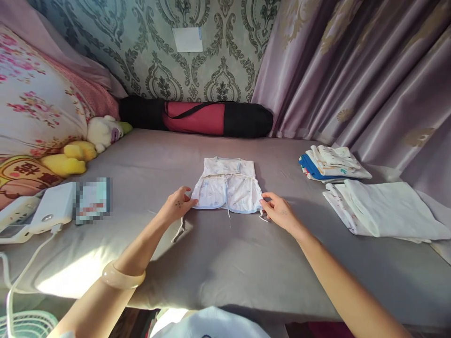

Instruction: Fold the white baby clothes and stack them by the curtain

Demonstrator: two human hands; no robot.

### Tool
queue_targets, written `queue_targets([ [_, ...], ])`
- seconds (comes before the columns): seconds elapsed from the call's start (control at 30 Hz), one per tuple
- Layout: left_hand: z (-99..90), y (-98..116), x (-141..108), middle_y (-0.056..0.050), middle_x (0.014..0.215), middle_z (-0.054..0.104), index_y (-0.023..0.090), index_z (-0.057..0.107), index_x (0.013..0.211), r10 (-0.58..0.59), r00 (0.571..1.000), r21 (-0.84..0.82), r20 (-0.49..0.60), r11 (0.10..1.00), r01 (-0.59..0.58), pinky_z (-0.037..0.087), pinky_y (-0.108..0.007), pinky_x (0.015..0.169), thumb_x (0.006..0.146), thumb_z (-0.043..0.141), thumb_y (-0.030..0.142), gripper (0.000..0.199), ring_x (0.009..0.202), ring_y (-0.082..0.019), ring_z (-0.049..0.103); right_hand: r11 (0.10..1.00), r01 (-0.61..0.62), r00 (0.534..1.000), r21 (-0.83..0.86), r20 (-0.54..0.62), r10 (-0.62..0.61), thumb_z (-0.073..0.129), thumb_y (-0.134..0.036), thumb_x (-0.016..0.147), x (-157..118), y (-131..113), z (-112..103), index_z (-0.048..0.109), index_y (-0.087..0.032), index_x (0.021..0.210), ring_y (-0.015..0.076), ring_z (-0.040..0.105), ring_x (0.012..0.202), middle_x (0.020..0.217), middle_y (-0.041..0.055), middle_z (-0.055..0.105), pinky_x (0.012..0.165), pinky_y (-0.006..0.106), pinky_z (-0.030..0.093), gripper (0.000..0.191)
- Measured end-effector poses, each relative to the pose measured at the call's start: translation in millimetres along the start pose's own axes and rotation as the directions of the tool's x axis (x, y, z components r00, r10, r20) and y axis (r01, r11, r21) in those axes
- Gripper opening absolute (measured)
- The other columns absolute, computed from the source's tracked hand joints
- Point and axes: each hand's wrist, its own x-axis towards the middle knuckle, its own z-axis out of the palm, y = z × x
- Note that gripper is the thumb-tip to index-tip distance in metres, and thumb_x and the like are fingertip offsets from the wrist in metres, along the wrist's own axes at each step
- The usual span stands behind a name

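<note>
A small white baby garment [243, 188] with pale blue trim lies flat on the grey bed sheet [211, 253]. Its sleeves are not spread out to the sides, and thin ties hang from its lower edge. My left hand [179, 204] pinches the lower left corner between thumb and fingers. At the lower right corner, my right hand [278, 210] grips the edge the same way, beside a loose white tie. Another tie trails on the sheet below my left hand.
Folded clothes [334, 163] and a folded white cloth [398, 209] lie at the right. A black and red bag [195, 117] rests along the wall. On the left are plush toys [102, 133], a white device [54, 206] with a cable, and a floral pillow [38, 103].
</note>
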Motion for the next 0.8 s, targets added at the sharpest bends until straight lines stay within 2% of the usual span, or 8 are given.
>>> queue_targets([
  [0.13,2.5,-7.9,1.4,-0.003,0.080,0.064,0.014,0.053,0.122,0.007,0.999,-0.121,0.054,0.993,0.000,0.042,-0.027,0.056,0.073,0.058,0.050,0.061,0.066,-0.018,0.058,0.993,0.074,0.993,0.094,0.080,-0.081,0.043,-0.033,0.089,-3.8,5.1,-5.2,0.060,-0.018,0.118,0.0129,0.061,0.062,0.078,0.0008,0.064,0.057,0.023,0.047,0.036],
  [0.23,1.0,-13.1,-0.2,0.002,0.074,0.058,0.019,0.051,0.127,0.167,0.983,-0.202,0.079,0.968,-0.148,0.040,-0.024,0.055,0.077,0.056,0.048,0.058,0.061,-0.014,0.051,0.978,0.207,0.962,0.030,0.175,-0.209,0.036,-0.022,0.090,-7.9,6.7,-11.3,0.063,-0.020,0.115,0.0132,0.064,0.078,0.095,0.0034,0.065,0.071,0.025,0.049,0.037],
  [0.3,-2.1,-15.5,-2.7,0.002,0.076,0.055,0.022,0.053,0.126,0.267,0.956,-0.202,0.124,0.950,-0.239,0.040,-0.024,0.058,0.080,0.054,0.043,0.051,0.062,-0.012,0.048,0.952,0.306,0.937,-0.028,0.182,-0.297,0.034,-0.015,0.089,-10.0,6.4,-14.7,0.063,-0.022,0.116,0.0138,0.062,0.088,0.104,0.0038,0.065,0.081,0.028,0.048,0.040],
  [0.43,-8.9,-17.2,-7.8,-0.004,0.101,0.056,0.023,0.057,0.124,0.395,0.898,-0.130,0.196,0.918,-0.376,0.045,-0.025,0.068,0.079,0.048,0.025,0.046,0.074,-0.013,0.051,0.873,0.461,0.885,-0.159,0.147,-0.441,0.035,-0.011,0.089,-8.5,6.6,-17.2,0.062,-0.025,0.117,0.0169,0.057,0.097,0.105,0.0031,0.065,0.090,0.033,0.045,0.041],
  [0.53,-9.8,-17.2,-7.6,-0.008,0.110,0.054,0.021,0.052,0.127,0.524,0.836,-0.098,0.166,0.852,-0.514,0.045,-0.027,0.076,0.078,0.042,0.017,0.050,0.085,-0.016,0.052,0.821,0.527,0.850,-0.219,0.157,-0.503,0.038,-0.009,0.089,-3.8,8.5,-15.8,0.062,-0.026,0.116,0.0190,0.055,0.099,0.104,0.0037,0.064,0.088,0.034,0.045,0.040],
  [0.63,-8.5,-16.2,-1.7,-0.008,0.106,0.056,0.020,0.054,0.123,0.602,0.792,-0.038,0.100,0.798,-0.601,0.044,-0.028,0.079,0.081,0.040,0.015,0.045,0.089,-0.017,0.052,0.803,0.544,0.839,-0.245,0.153,-0.522,0.041,-0.011,0.090,1.5,9.6,-15.4,0.066,-0.026,0.110,0.0201,0.054,0.096,0.100,0.0044,0.063,0.085,0.035,0.046,0.035],
  [0.7,-9.4,-13.3,4.9,-0.006,0.099,0.057,0.019,0.059,0.114,0.596,0.798,-0.026,0.094,0.802,-0.596,0.044,-0.027,0.076,0.083,0.042,0.017,0.036,0.086,-0.017,0.052,0.807,0.542,0.840,-0.232,0.143,-0.523,0.044,-0.014,0.090,6.0,9.2,-17.5,0.068,-0.027,0.104,0.0201,0.054,0.096,0.098,0.0046,0.062,0.085,0.035,0.046,0.031],
  [0.8,-16.2,-3.9,16.3,-0.006,0.093,0.058,0.019,0.066,0.104,0.537,0.831,-0.073,0.143,0.843,-0.532,0.043,-0.025,0.071,0.087,0.048,0.028,0.026,0.080,-0.016,0.053,0.845,0.511,0.859,-0.159,0.120,-0.497,0.052,-0.019,0.087,17.0,6.9,-24.4,0.071,-0.027,0.096,0.0193,0.054,0.100,0.101,0.0040,0.060,0.090,0.034,0.045,0.023],
])
